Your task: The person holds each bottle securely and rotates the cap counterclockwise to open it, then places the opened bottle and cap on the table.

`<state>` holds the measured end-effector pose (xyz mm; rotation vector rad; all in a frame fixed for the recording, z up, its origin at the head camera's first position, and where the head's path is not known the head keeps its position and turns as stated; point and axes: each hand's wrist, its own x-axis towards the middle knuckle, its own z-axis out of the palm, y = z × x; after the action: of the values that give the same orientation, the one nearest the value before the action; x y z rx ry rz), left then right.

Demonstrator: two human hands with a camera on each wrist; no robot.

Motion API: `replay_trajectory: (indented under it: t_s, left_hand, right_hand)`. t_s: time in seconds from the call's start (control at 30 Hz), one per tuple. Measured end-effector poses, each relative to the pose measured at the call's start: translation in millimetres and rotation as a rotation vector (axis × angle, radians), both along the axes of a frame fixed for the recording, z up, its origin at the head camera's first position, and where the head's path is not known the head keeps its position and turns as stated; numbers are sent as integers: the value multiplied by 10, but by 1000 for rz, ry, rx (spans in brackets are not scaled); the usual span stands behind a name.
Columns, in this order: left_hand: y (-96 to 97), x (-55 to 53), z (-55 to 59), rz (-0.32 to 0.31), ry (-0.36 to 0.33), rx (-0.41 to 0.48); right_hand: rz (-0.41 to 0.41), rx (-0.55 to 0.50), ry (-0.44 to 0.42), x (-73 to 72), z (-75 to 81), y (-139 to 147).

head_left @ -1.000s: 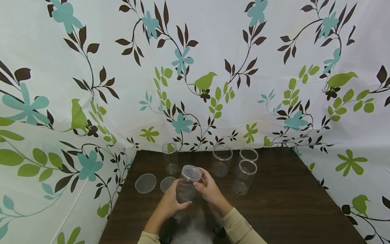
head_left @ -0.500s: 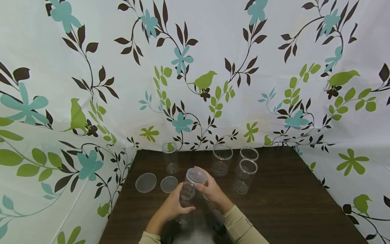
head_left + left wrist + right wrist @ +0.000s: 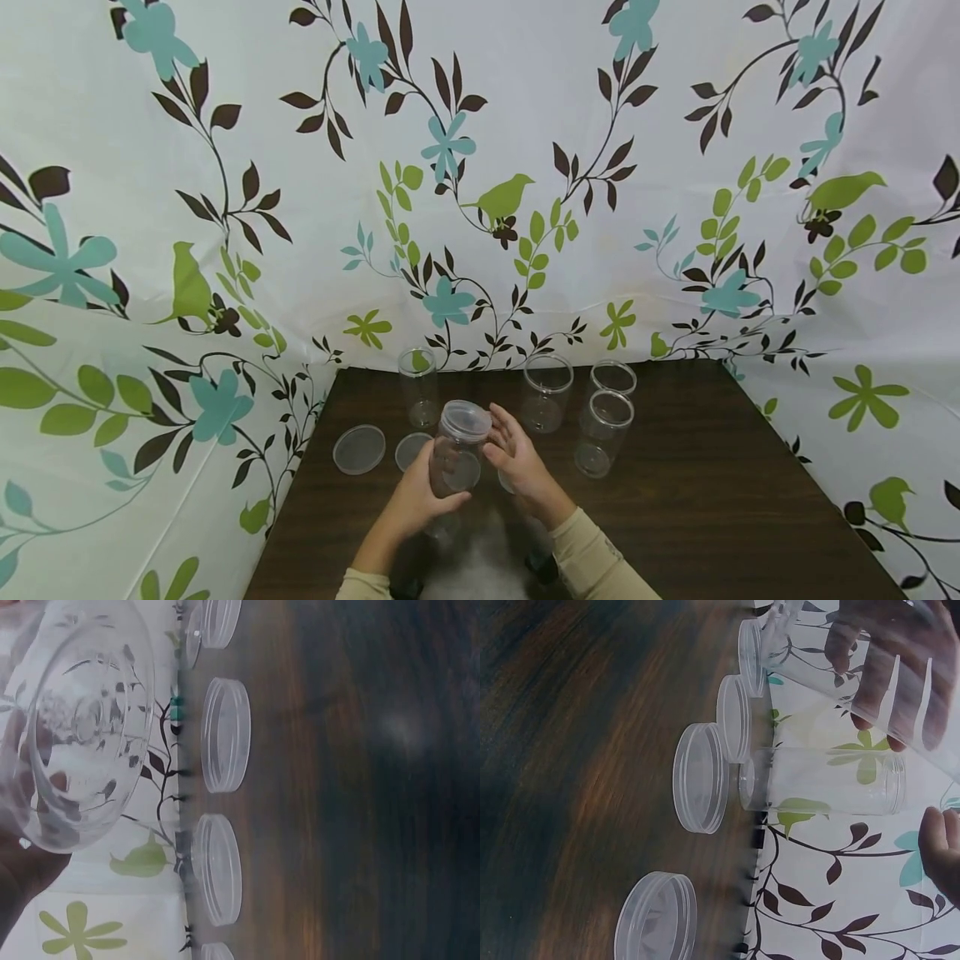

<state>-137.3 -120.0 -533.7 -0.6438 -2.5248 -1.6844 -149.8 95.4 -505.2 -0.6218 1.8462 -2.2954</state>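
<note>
A clear plastic jar (image 3: 455, 467) with a clear screw lid (image 3: 467, 419) on its mouth is tilted above the table. My left hand (image 3: 422, 490) grips the jar's body, and its fingers show through the clear wall in the right wrist view. Beside the lid is my right hand (image 3: 525, 467), with fingers loosely bent and spread; a gap seems to separate its fingertips (image 3: 934, 825) from the jar. In the left wrist view the jar's round base (image 3: 90, 735) fills the upper left.
Loose clear lids (image 3: 358, 450) (image 3: 225, 735) lie on the dark wooden table (image 3: 712, 500). Several clear jars without lids stand behind: one at back left (image 3: 418, 396), one at back centre (image 3: 546, 400), a pair at right (image 3: 602, 442). Patterned cloth walls (image 3: 480, 208) enclose the table.
The jar has shifted right and slightly down, then back left and up. My right hand, earlier around the lid, has loosened and drawn back to the lid's right side.
</note>
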Motion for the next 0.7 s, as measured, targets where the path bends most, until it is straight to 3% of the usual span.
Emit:
replay_trajectory:
  t_s: [0.13,0.3,0.7]
  left_hand:
    - [-26,-13,35,75,-37,30]
    - [-36,-12,51,118,-62,38]
    - [-11,-45,-7,102,-1,-23]
  right_hand:
    - [-32,5,11,20,6,-2]
    - [-15,13,53,24,1,-14]
    - [37,25,30,9,46,-38]
